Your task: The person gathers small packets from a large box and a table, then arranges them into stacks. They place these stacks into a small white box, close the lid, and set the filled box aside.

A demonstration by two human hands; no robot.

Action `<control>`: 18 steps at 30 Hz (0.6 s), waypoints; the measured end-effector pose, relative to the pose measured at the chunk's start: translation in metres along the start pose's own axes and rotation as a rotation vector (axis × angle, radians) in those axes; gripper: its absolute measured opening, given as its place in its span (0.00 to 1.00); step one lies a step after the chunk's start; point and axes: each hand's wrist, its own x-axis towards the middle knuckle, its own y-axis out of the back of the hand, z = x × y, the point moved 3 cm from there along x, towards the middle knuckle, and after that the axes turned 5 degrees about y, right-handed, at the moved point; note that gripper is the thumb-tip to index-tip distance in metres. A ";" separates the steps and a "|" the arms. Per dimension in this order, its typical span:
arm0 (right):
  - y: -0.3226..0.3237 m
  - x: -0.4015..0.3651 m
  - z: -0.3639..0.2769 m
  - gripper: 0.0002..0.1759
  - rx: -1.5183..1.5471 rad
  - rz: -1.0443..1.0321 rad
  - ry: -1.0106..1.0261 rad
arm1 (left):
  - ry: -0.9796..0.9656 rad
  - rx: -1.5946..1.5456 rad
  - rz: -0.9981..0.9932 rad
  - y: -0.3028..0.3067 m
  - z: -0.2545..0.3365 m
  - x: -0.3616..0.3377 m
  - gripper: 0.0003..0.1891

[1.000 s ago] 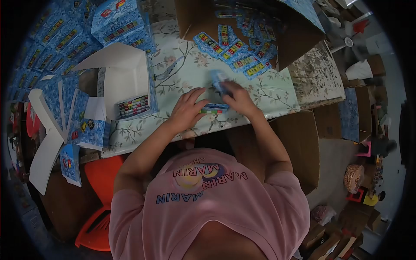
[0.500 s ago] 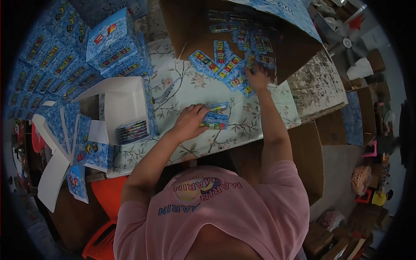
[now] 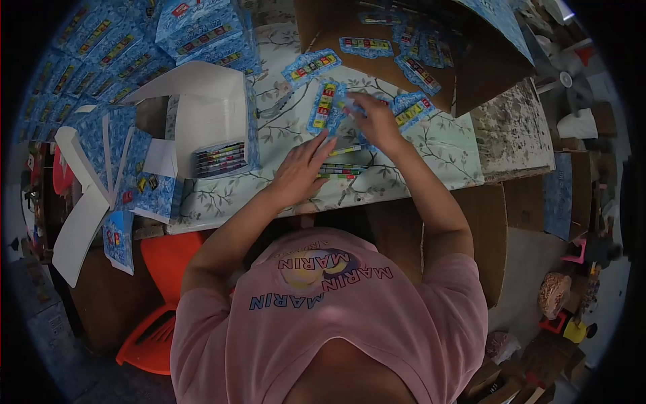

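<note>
Pinches blue pack [image 3: 344, 106] in right hand [image 3: 377, 122], rests spread-open left hand [image 3: 299, 172] against stacked packs [image 3: 343, 170] at worktop [image 3: 434, 145] front edge, beside part-filled white box [image 3: 208, 114]; wears "MARIN" shirt [image 3: 330, 316].

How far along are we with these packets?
Done: closed blue boxes are stacked at far left, and the open box holds a row of packets. In hand: the right hand holds a packet above a small stack, with the left hand beside it. Left: many loose packets in the carton.
</note>
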 end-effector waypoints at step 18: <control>-0.034 0.092 -0.033 0.08 -0.204 -0.324 -0.028 | 0.183 0.077 0.000 -0.002 -0.023 -0.006 0.34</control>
